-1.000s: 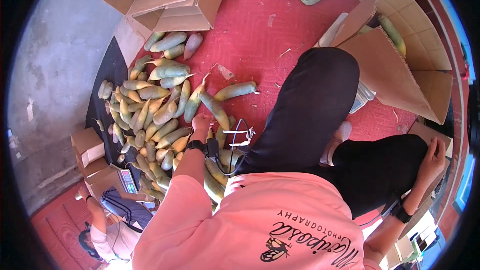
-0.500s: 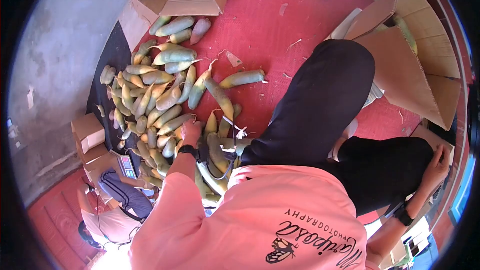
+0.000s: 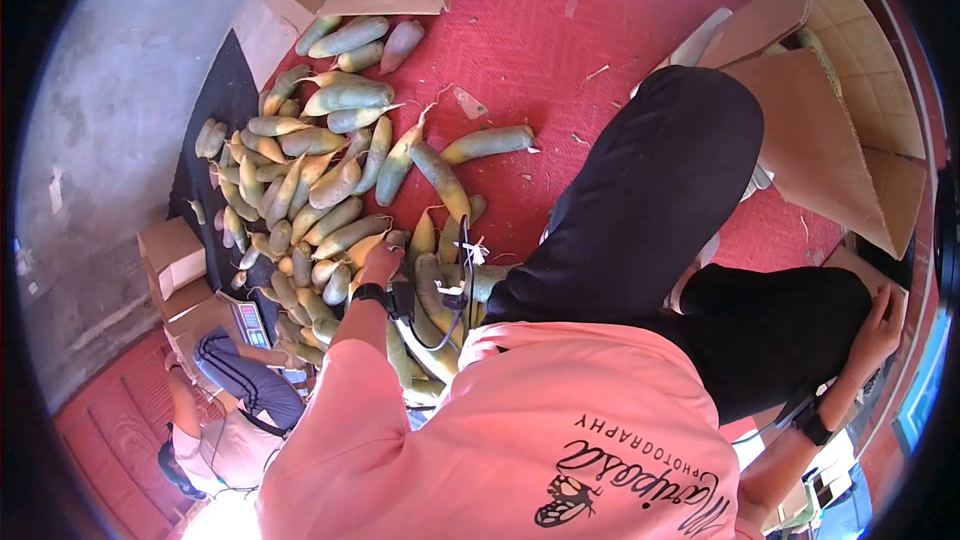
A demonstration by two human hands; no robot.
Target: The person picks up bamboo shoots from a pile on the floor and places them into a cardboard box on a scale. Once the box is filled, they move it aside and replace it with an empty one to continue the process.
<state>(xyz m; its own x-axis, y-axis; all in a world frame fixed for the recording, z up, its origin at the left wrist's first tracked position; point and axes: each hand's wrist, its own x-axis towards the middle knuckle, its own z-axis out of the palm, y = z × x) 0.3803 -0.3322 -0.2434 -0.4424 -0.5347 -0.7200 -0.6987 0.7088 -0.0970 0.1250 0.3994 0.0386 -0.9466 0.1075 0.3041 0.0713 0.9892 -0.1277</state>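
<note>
The left hand [image 3: 384, 265] is reaching among heaped green radishes [image 3: 350, 236], its grip unclear, while the right hand [image 3: 882, 325] is lying loosely open by the knee [image 3: 835, 315], and the cable [image 3: 456, 302] looping beside the left wrist is risking a snag if pulled.

The left arm reaches forward and down, its forearm [image 3: 362, 327] bare below a short sleeve. The left hand [image 3: 383, 265] is palm down, fingers bent; their tips are too small to read clearly. The right arm angles out to the side, its elbow bent. The right hand [image 3: 878, 328] lies beside the right knee [image 3: 845, 302], its fingers loosely spread. Both legs are bent.
</note>
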